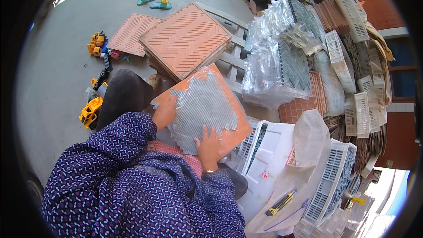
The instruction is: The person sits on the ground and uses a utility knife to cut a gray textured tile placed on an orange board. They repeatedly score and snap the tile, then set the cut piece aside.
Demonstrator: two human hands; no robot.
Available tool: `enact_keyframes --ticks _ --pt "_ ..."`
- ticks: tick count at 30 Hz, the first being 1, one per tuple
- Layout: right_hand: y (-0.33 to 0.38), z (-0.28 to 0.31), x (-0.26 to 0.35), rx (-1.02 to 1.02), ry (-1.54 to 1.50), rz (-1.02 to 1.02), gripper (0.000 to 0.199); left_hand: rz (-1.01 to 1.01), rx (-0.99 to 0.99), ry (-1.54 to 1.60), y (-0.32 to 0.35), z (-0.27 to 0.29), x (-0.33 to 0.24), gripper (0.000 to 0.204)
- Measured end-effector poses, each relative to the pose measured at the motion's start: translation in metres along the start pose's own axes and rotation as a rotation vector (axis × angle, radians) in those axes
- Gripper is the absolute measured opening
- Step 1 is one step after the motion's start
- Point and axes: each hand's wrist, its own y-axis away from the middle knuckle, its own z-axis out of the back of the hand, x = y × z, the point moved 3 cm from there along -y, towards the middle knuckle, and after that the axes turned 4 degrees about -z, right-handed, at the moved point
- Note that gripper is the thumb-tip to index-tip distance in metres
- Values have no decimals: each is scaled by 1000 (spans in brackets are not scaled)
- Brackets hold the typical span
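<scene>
A grey mesh sheet (pixel 202 108) with stepped, jagged edges lies over an orange board (pixel 235 139) in front of me. Shiny clear film shows along its upper part. My left hand (pixel 164 112) rests at the sheet's left edge, fingers stretched onto it. Toward its lower right, my right hand (pixel 208 147) lies flat with fingers spread, a bangle at the wrist. Beyond the board rises a stack of orange trays (pixel 187 39) with a herringbone pattern. One more herringbone tray (pixel 132 33) sits on the floor to its left.
Yellow toy vehicles (pixel 91 111) stand by my left knee, green slippers (pixel 160 5) farther off. At right are film-wrapped grey herringbone sheets (pixel 293 46), a white foam box (pixel 269 163), a yellow-black utility knife (pixel 281 203) on a sack, and a white crate (pixel 328 183) of grey pieces.
</scene>
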Motion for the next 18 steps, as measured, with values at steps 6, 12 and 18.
enact_keyframes --ticks 6,12,18 --pt "14 -23 17 85 -374 -67 50 192 -10 239 -25 17 26 18" --pt "9 -15 29 -50 -324 23 47 293 41 77 -32 29 33 26" --pt "14 -24 19 -126 103 -18 60 -207 -161 -400 -25 41 -19 57"
